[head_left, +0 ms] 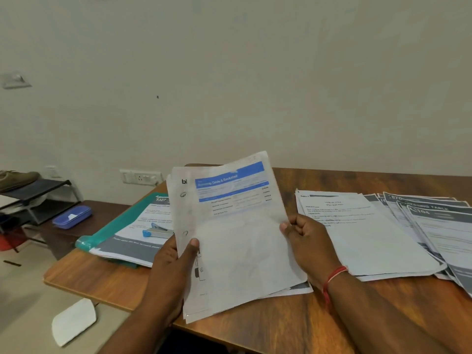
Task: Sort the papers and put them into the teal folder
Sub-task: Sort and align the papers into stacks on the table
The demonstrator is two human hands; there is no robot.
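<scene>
Holding a sheaf of white printed papers with a blue header band (237,238) tilted up above the brown wooden desk (293,323), the person looks about midway through the sorting, I'd say. The left hand (176,261) has its grip clamped on the sheaf's left edge, thumb on the front. The right hand (306,238) pinches the right edge, fingers curled round it.

The teal plastic folder (120,223) lies open on the desk's left side, just beside the left hand. Some grey-banded sheets (132,247) are in it, with what looks like a small blue-and-silver stapler (157,231) resting on them.

To the right, a stack of white text sheets (370,233) and a fanned spread of grey-headed sheets (439,226) lie on the desk, outside the folder. So part seems filed, while the held sheaf and both piles on the right have yet to go in.
</scene>
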